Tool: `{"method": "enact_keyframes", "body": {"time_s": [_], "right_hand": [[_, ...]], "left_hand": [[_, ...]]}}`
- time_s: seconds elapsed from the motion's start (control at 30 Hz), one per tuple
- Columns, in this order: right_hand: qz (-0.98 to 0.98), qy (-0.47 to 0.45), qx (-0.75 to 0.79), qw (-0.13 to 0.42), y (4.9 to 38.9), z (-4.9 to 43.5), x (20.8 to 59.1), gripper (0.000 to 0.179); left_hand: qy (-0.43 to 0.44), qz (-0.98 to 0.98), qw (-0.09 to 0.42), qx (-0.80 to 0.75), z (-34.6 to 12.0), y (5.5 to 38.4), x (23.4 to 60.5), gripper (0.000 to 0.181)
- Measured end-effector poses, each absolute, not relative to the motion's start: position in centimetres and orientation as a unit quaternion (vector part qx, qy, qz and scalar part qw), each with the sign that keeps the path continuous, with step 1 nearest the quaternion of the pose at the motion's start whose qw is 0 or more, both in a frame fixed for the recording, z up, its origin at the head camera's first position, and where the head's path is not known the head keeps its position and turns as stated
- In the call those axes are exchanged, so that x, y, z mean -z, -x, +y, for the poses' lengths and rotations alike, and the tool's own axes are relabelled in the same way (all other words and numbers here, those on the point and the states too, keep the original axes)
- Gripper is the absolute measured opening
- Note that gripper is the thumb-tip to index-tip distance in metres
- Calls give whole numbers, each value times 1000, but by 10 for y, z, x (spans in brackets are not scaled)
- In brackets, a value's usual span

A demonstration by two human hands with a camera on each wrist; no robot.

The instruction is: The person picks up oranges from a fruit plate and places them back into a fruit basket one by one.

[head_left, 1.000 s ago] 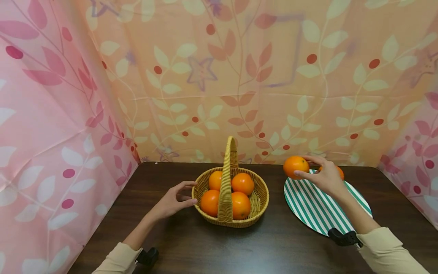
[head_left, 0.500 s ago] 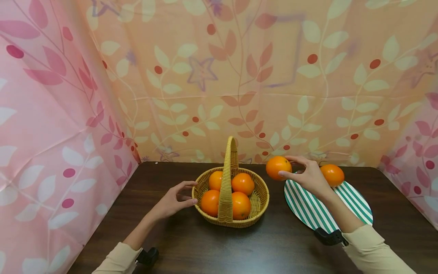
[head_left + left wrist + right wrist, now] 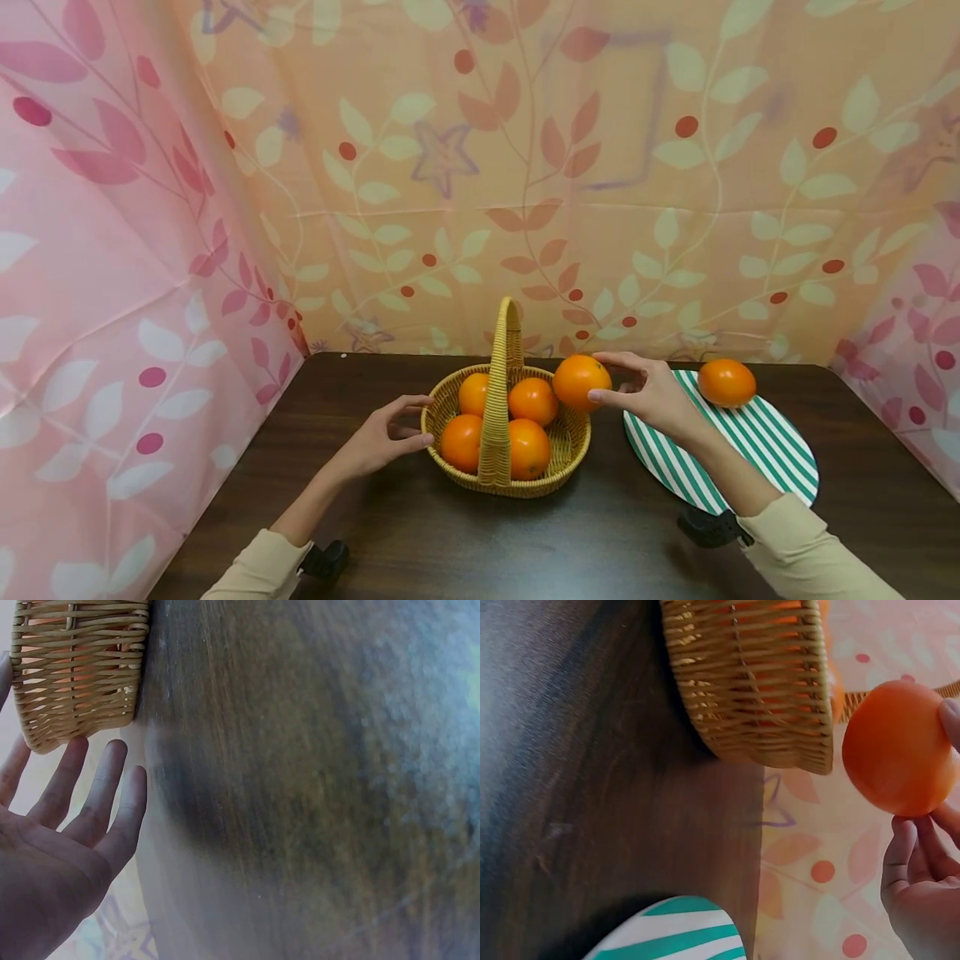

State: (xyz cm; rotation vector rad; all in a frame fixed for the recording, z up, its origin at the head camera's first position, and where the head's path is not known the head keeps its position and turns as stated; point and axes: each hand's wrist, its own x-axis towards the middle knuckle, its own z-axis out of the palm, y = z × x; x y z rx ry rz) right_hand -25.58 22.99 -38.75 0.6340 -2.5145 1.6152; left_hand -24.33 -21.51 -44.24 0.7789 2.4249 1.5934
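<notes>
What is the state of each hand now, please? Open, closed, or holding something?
Left hand: open, fingers relaxed beside the basket, holding nothing.
Right hand: holds an orange above the basket's right rim.

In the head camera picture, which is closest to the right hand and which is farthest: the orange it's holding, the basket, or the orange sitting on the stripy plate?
1. The held orange: gripped in the right hand, above the basket's right rim.
2. The basket: just left of that hand, mid-table.
3. The orange on the striped plate: to the hand's right, at the plate's far edge.
</notes>
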Motion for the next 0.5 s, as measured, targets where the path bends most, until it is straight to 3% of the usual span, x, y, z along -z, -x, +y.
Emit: {"method": "enact_keyframes", "body": {"time_s": [0.5], "right_hand": [[-813, -275, -510, 48, 245, 213, 402, 50]], "left_hand": [[-261, 801, 72, -534, -216, 244, 444, 56]]}}
